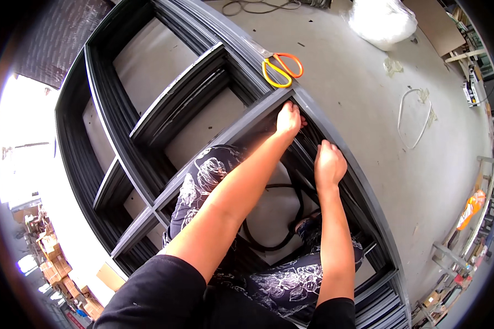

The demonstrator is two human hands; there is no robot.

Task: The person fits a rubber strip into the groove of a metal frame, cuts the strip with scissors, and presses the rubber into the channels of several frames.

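Observation:
A stack of dark grey window-like frames (257, 112) with crossbars lies in front of me, and my legs are inside one of its openings. My left hand (290, 119) is closed at the inner corner of the top frame, where a crossbar meets the outer edge. Nearer to me along that same edge, my right hand (330, 163) is closed with its fingers curled against the inner side. What either hand holds is hidden. A black hose-like strip (266, 249) hangs in a loop below my hands. Scissors (270, 56) with yellow and orange handles rest on the frame just beyond my left hand.
A bundle of clear plastic wrap (383, 23) lies on the floor at the far right. Closer is a pale loop of cord (399, 118). Shelving (450, 257) with materials lines the right side. Cardboard boxes (55, 268) are piled at the lower left.

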